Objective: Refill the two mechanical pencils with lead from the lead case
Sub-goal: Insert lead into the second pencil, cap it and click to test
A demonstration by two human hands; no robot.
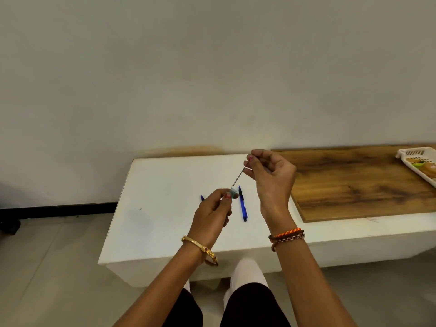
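From the head view, we take the white table (165,232) as our landmark. Over its middle we hold the lead case (234,193) in our left hand (213,214), fingers and thumb curled round its small pale body. Just above and to the right, our right hand (271,175) pinches the upper end of a thin lead (239,177) between thumb and forefinger, the other fingers loosely curled. The lead's lower end meets the case mouth; we cannot tell whether it has come fully free.

One blue mechanical pencil (243,204) lies flat on the table just right of the case, tip pointing away from us. Only the tip of the second pencil (202,197) shows on the table, beside our left hand, which hides the rest. Neither looks refilled yet, as we judge it.

A wooden board (354,185) lies on the table's right part, and a white basket (420,164) sits at the board's far right end.

The lead will be nearly weightless, stiff, and quick to snap under any sideways bend. We would pinch it lightly near the end going into the pencil and push straight along its length. The pencil is light, rigid plastic, best gripped mid-barrel.
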